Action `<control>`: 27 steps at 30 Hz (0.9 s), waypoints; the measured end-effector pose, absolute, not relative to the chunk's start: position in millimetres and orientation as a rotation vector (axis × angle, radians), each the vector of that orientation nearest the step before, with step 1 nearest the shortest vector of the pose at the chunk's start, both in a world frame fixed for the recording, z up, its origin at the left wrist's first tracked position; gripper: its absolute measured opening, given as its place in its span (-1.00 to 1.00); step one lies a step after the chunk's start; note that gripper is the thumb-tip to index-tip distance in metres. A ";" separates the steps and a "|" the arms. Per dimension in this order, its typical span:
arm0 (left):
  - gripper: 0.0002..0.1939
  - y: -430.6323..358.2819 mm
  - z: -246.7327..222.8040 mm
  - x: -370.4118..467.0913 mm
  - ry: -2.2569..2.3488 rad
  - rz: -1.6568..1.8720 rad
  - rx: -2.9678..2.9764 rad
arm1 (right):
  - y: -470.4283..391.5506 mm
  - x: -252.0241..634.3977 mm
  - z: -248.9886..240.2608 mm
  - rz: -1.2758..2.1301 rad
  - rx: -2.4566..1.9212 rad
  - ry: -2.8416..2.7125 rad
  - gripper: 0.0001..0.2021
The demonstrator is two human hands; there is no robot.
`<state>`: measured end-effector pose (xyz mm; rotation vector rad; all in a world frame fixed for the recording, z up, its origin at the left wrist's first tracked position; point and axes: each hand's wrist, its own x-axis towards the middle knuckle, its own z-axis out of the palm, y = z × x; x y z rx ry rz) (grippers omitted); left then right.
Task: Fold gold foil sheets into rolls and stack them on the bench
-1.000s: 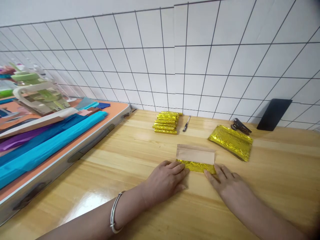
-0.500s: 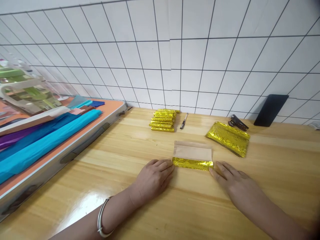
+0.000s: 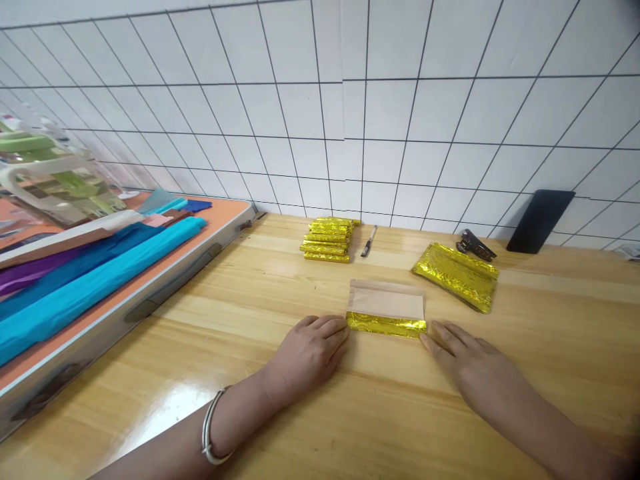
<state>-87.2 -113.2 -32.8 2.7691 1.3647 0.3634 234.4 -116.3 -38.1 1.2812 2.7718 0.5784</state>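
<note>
My left hand [image 3: 311, 351] has slid off the fold of the gold-foil sheet [image 3: 386, 325] to its left end, baring the whole folded strip; I judge both ends are now being steadied. The sheet lies on the wooden table [image 3: 380, 407], pale backing showing, with my left hand at its 8 o'clock and my right hand [image 3: 473, 363] at 4. My left fingers sit close together at one end; my right ones spread slightly at the other, and I can't tell whether either hand pinches. The gold rolls [image 3: 327, 239] lie at 11 o'clock.
</note>
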 end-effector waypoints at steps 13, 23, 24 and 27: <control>-0.73 -111.7 -34.4 -88.4 1.350 0.472 2.749 | -115.7 236.9 -41.1 0.601 1.280 2.797 -0.40; -0.69 -120.1 -25.7 -80.5 1.353 0.697 2.790 | -115.9 232.0 -41.6 0.637 1.271 2.777 -0.41; -0.66 -124.1 -22.9 -75.3 1.283 0.643 2.822 | -116.2 231.4 -40.7 0.637 1.278 2.777 -0.41; -0.45 -133.0 -15.8 -55.0 1.094 0.434 2.890 | -117.5 229.6 -38.4 0.630 1.300 2.782 -0.44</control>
